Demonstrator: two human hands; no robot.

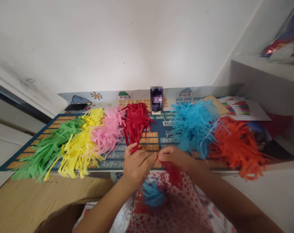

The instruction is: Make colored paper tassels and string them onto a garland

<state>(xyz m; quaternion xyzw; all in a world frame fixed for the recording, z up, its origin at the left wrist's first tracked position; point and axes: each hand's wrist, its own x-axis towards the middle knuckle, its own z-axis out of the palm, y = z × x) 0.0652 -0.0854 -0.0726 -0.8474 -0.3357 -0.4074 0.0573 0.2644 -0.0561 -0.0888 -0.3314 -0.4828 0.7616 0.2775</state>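
My left hand (138,165) and my right hand (173,158) meet at the desk's front edge, fingertips pinched together. Between them is a red tissue-paper tassel (174,176), its slightly blurred strips hanging below my right hand. The pinched part is mostly hidden by my fingers. Just beyond my left hand lies a pile of red tassels (136,118), with strips reaching down to that hand. A pile of blue tassels (194,121) spreads beyond my right hand. Below the hands, a smaller blue tassel (153,193) rests on heart-patterned fabric (197,207).
Pink (108,132), yellow (76,155) and green tassels (47,149) lie left; orange tassels (239,149) lie right. A propped phone (157,99) stands by the wall. A dark phone (76,107) lies back left. Printed papers (244,108) sit back right. A cardboard box (61,207) is below left.
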